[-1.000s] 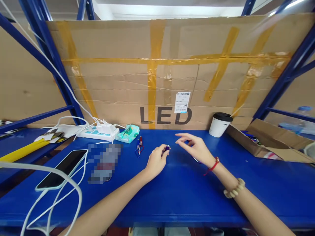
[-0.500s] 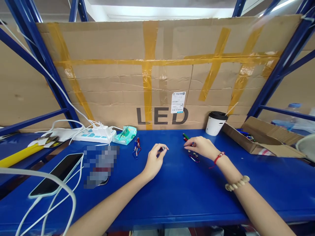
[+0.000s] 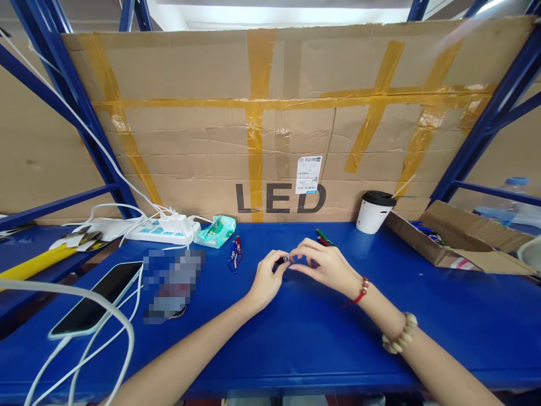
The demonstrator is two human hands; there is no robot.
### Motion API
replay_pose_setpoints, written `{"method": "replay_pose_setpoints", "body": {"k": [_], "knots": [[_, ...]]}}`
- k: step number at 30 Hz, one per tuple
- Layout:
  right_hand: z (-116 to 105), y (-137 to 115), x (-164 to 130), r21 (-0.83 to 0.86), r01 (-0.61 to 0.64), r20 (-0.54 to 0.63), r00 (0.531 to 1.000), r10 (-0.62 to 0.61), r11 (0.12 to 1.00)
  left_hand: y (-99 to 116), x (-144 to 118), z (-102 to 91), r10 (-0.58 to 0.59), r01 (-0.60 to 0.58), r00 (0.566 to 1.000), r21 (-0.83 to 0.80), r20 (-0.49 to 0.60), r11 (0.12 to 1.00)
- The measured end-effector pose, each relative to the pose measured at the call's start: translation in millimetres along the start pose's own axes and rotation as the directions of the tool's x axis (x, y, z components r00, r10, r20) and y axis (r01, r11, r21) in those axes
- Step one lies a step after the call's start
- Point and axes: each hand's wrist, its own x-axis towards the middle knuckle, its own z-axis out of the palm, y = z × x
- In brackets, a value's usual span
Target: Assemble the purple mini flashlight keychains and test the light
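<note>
Fingers of the left hand [image 3: 265, 280] pinch a small keychain flashlight [image 3: 282, 260]; the right hand [image 3: 327, 267] closes its grip on its tip, apparently assembling; next needs steady alignment.

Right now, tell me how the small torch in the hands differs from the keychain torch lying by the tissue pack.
The small torch is pinched at the fingertips of the left hand, with the right hand touching its tip; the keychain torch lies untouched on the blue table. The held one looks dark with a silvery end; the lying one shows red with a blue clip. Both are small and slim.
</note>
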Motion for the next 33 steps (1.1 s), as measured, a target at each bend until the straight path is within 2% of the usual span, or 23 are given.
{"method": "replay_pose_setpoints", "body": {"k": [3, 7, 13, 19, 25, 27, 33], "knots": [[6, -3, 1, -0.167, 0.095, -0.021, 0.995, -0.1, 0.981, -1, 0, 0.5, 0.0, 0.001, 1.0, 0.018, -0.02, 1.0], [9, 2, 0, -0.298, 0.129, -0.106, 0.98, -0.167, 0.946, -3, 0, 1.3, -0.018, 0.019, 0.999, 0.021, -0.043, 1.0], [11, 3, -1, -0.33, 0.193, -0.103, 0.966, -0.239, 0.924, -4, -1, 1.6, 0.007, -0.006, 1.0, 0.078, -0.022, 0.997], [14, 1, 1, -0.365, 0.195, -0.115, 0.961, -0.252, 0.91, -5, -1, 2.5, -0.026, 0.027, 1.0, 0.059, -0.01, 0.998], [9, 1, 1, -0.341, 0.144, -0.236, 0.944, -0.232, 0.929, -6, 0, 3.2, -0.053, 0.05, 0.997, -0.055, -0.054, 0.997], [8, 1, 0, -0.327, 0.131, -0.225, 0.951, -0.212, 0.936, -6, 0, 2.7, -0.052, 0.048, 0.996, -0.053, -0.068, 0.997], [12, 0, 1, -0.31, 0.167, -0.077, 0.977, -0.2, 0.936, -3, -1, 1.2, -0.006, 0.012, 0.995, 0.059, -0.1, 0.998]]}}
